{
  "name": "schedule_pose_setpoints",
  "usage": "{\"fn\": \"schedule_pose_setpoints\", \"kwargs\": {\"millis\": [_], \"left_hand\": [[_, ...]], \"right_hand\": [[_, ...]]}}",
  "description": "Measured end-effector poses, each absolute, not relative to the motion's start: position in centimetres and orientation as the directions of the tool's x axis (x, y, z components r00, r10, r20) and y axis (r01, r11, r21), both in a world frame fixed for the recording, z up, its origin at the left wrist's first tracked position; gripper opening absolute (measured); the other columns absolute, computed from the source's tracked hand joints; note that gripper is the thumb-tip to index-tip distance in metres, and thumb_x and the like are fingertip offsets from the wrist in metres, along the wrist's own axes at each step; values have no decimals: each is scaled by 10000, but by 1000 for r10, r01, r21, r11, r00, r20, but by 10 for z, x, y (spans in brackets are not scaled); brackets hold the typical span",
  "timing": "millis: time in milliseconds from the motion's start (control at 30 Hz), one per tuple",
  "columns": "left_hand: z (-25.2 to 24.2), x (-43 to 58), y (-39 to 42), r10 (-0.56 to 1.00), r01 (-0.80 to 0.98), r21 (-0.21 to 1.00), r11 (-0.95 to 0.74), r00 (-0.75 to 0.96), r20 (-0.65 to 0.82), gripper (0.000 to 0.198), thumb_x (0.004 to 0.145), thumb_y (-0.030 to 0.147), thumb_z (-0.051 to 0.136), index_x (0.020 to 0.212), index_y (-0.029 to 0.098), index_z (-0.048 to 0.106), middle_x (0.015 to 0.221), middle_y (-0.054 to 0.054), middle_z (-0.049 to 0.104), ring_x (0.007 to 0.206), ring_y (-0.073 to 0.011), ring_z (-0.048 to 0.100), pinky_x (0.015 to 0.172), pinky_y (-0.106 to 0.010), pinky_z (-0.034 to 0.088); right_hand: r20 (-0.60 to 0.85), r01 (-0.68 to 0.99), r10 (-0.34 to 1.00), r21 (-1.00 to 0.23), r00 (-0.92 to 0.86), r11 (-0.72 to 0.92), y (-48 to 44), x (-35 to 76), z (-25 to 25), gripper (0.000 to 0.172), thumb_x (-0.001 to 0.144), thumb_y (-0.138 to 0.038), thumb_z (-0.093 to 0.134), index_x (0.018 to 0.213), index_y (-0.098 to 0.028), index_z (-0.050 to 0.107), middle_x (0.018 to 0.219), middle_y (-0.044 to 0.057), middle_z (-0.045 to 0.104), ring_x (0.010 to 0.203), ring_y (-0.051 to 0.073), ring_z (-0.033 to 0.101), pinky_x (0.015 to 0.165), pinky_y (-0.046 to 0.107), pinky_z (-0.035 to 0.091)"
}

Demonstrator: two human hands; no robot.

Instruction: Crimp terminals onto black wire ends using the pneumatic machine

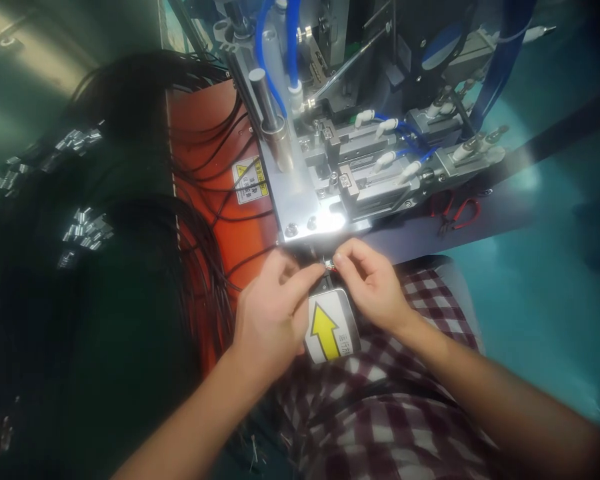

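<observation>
At the front edge of the machine, my left hand (273, 310) and my right hand (373, 283) meet, fingertips almost touching. Between them sits a small silver connector (329, 265) with thin wires, one reddish, at its side. My left thumb and forefinger are closed at its left end. The right thumb and forefinger pinch at the wire side; exact contact is too small to make out. Just below the fingers is a white-topped block with a yellow arrow (326, 331). The metal plate (300, 213) of the machine lies directly beyond.
Black cables (200, 260) drape over the orange surface (207, 133) at left, with silver-ended bundles (86, 230) farther left. Pneumatic cylinders (385, 193) with blue hoses stand beyond my hands. Red-handled pliers (455, 212) lie right of the machine. A warning label (250, 180) is on the orange surface.
</observation>
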State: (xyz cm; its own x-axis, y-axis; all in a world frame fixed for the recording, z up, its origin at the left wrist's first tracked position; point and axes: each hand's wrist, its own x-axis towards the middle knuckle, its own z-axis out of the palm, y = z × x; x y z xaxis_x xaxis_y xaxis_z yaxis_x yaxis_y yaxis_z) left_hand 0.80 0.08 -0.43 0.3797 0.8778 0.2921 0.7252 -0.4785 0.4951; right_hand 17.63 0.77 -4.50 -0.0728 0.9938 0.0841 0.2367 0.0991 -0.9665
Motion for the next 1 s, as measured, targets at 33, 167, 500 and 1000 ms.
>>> {"fn": "schedule_pose_setpoints", "kwargs": {"millis": [33, 167, 500, 1000], "left_hand": [[-4, 8, 1, 876, 727, 489, -482, 385, 291, 298, 850, 69, 492, 1025, 125, 727, 816, -55, 522, 709, -143, 544, 603, -260, 473], [-3, 8, 1, 875, 735, 476, -483, 390, 286, 293, 873, 109, 480, 1033, 148, 722, 817, -49, 508, 693, -135, 530, 582, -249, 475], [-3, 9, 0, 880, 748, 465, -474, 386, 276, 304, 874, 118, 460, 1038, 177, 709, 805, -28, 487, 707, -126, 527, 594, -232, 478], [-1, 8, 1, 864, 766, 402, -502, 418, 280, 322, 876, 107, 453, 1066, 171, 704, 809, -35, 490, 683, -122, 524, 556, -214, 460]], "right_hand": [[94, 242, 993, -964, -70, 108, 8, 176, -46, 217, 934, -214, 471, 718, -202, 456, 683, -20, 459, 645, 132, 450, 604, 274, 367], [148, 234, 987, -959, -62, 159, 8, 175, -50, 206, 938, -197, 465, 732, -204, 460, 693, -17, 466, 646, 134, 454, 596, 276, 370], [158, 245, 986, -955, -59, 168, 6, 176, -51, 193, 934, -186, 473, 743, -206, 472, 703, -14, 473, 656, 137, 460, 610, 283, 379], [161, 251, 984, -952, -81, 177, 8, 177, -49, 196, 930, -197, 475, 734, -208, 470, 704, -8, 484, 654, 142, 471, 609, 291, 392]]}}
